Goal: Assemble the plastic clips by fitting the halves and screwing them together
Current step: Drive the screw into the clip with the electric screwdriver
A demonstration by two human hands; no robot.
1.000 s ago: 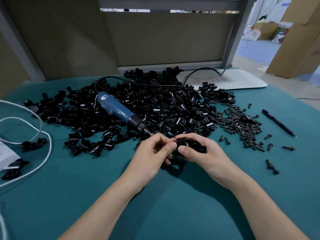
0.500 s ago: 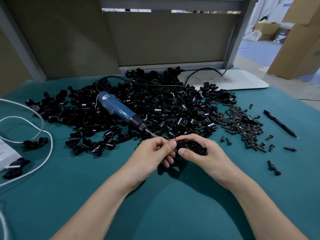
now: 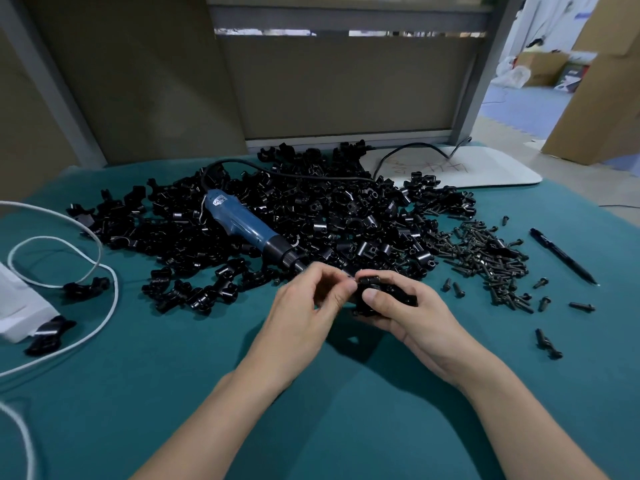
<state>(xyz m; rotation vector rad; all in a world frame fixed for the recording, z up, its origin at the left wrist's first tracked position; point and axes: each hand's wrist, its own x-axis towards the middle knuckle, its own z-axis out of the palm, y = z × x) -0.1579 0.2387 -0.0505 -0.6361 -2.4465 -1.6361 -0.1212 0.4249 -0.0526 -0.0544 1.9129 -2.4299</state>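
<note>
While fitting halves: heap of clip parts (image 3: pixel 346 216) at twelve o'clock, screwdriver (image 3: pixel 242 226) idle at eleven, screws (image 3: pixel 485 251) at two. Centre: right hand (image 3: pixel 412 317) wrapped round clip (image 3: pixel 372 284); left hand (image 3: pixel 304 313) pinching its nine o'clock edge. Next, likely: seat screw, fetch screwdriver.

Left hand (image 3: pixel 306 308) pinching, right hand (image 3: pixel 410 318) gripping

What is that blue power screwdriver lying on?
The blue screwdriver lies across a heap of black plastic clip halves, its black cord trailing back over them. The pieces directly beneath its body are covered, so whether it touches the green cloth cannot be seen.
</note>
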